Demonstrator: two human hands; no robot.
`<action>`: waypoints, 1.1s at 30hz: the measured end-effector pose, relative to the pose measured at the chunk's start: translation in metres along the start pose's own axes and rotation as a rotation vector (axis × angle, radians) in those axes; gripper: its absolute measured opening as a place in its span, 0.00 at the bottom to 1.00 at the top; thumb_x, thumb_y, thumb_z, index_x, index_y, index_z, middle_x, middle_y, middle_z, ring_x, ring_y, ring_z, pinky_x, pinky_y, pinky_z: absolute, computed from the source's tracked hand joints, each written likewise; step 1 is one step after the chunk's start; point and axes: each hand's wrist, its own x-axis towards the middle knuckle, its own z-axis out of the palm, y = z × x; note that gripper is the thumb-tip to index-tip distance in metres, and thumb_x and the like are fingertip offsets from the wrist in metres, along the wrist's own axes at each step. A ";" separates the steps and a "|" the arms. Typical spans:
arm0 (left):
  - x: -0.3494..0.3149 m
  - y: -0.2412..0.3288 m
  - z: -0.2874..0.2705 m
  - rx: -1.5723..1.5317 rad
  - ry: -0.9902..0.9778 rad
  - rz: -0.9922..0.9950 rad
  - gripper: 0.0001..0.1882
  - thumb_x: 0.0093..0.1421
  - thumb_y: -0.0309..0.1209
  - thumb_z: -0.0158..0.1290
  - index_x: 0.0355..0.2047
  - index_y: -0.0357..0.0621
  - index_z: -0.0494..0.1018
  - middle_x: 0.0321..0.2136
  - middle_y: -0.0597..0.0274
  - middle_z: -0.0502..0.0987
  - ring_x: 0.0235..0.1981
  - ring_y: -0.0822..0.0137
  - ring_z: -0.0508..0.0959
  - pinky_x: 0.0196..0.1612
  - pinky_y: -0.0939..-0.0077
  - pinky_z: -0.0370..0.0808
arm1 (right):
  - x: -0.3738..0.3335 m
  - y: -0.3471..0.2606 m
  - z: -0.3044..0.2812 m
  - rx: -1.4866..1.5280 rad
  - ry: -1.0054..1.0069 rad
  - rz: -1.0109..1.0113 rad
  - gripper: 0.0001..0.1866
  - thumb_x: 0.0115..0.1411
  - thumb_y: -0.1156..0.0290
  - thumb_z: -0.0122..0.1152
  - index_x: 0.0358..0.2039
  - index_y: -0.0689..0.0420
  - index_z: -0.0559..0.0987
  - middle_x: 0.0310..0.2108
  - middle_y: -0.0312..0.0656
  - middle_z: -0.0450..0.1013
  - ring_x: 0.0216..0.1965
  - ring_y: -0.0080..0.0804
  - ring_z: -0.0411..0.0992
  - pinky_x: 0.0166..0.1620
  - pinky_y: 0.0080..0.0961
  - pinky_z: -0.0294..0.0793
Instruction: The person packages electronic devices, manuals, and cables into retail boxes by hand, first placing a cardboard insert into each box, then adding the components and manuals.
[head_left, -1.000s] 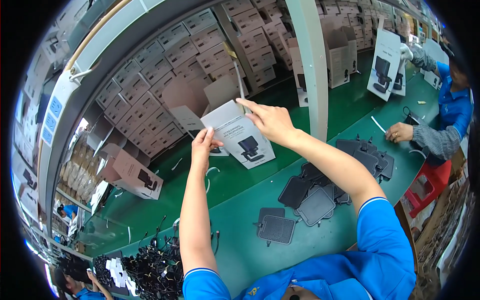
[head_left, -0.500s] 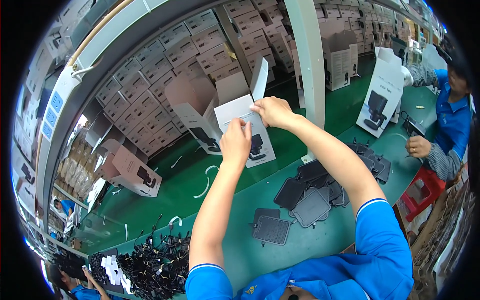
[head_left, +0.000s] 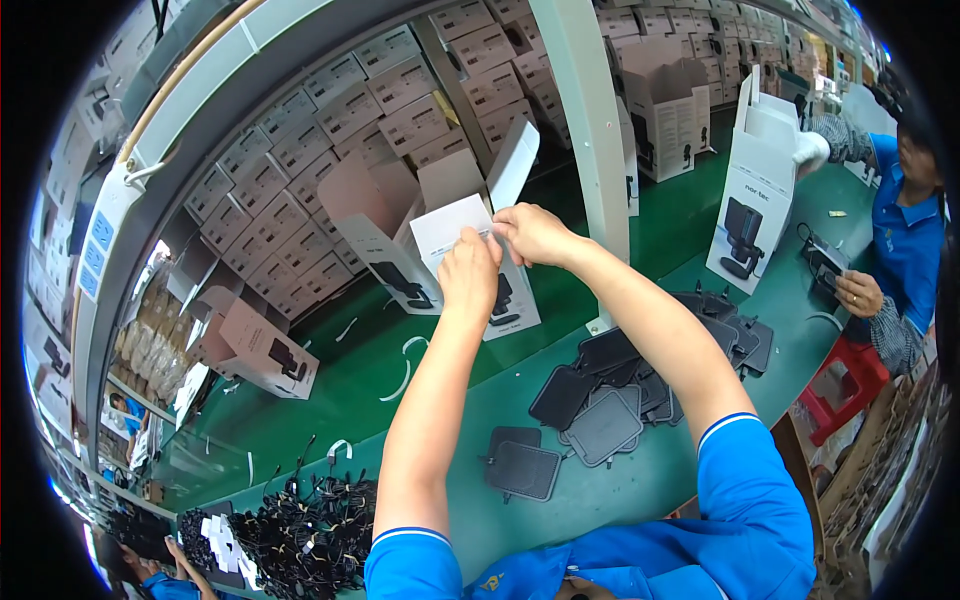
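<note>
A white carton [head_left: 516,312] with a black microphone printed on its front stands on the green table, its top flaps raised. My left hand [head_left: 469,272] is closed at the upper front of this carton, fingertips bent against the white front flap [head_left: 450,226]. Beside it, my right hand [head_left: 538,236] pinches the carton's upper right edge, the fingertips of both hands almost meeting. What lies under the fingers is partly hidden. Another open carton [head_left: 400,272] with a similar print touches the left side of the first one.
Flat black pads [head_left: 600,425] are piled near my right forearm, and tangled black cables [head_left: 310,530] lie at the lower left. A grey post [head_left: 590,150] rises right of my hands. At the right, a co-worker's gloved hand [head_left: 812,152] touches a tall open carton [head_left: 745,220].
My right hand has slid left and slightly down along the carton's edge, closer to my left hand. The co-worker's carton stands more upright. The whole view has shifted slightly.
</note>
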 end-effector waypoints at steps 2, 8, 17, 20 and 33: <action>-0.001 0.002 0.005 0.040 -0.005 0.008 0.09 0.51 0.31 0.48 0.21 0.40 0.63 0.12 0.56 0.71 0.10 0.55 0.72 0.15 0.67 0.70 | -0.001 -0.001 0.003 -0.009 0.010 -0.012 0.12 0.59 0.72 0.41 0.26 0.60 0.74 0.10 0.36 0.67 0.11 0.24 0.64 0.22 0.21 0.66; -0.004 0.001 0.015 0.109 0.035 0.043 0.07 0.49 0.30 0.47 0.21 0.40 0.63 0.13 0.55 0.72 0.10 0.56 0.72 0.13 0.67 0.69 | -0.004 0.001 0.008 -0.051 0.079 -0.064 0.11 0.58 0.70 0.43 0.28 0.59 0.75 0.11 0.36 0.67 0.13 0.25 0.65 0.23 0.22 0.65; -0.009 -0.009 0.006 -0.024 0.048 -0.137 0.06 0.48 0.30 0.46 0.20 0.41 0.64 0.12 0.53 0.72 0.11 0.51 0.72 0.15 0.63 0.68 | -0.002 0.000 0.020 -0.278 0.185 -0.156 0.11 0.58 0.68 0.44 0.31 0.58 0.75 0.15 0.37 0.69 0.17 0.30 0.67 0.27 0.26 0.66; -0.009 -0.026 0.002 -0.088 0.027 -0.267 0.08 0.49 0.32 0.45 0.19 0.41 0.66 0.14 0.51 0.73 0.14 0.46 0.71 0.18 0.59 0.68 | -0.004 -0.003 0.017 -0.346 0.197 -0.099 0.12 0.58 0.67 0.43 0.32 0.57 0.76 0.23 0.43 0.74 0.24 0.43 0.72 0.31 0.35 0.68; -0.162 -0.202 0.030 0.028 -0.491 -0.917 0.08 0.52 0.29 0.43 0.29 0.46 0.71 0.28 0.49 0.75 0.31 0.47 0.75 0.35 0.55 0.71 | -0.011 0.017 0.030 -0.155 0.304 -0.090 0.13 0.59 0.72 0.41 0.42 0.56 0.71 0.14 0.35 0.67 0.15 0.26 0.65 0.25 0.24 0.64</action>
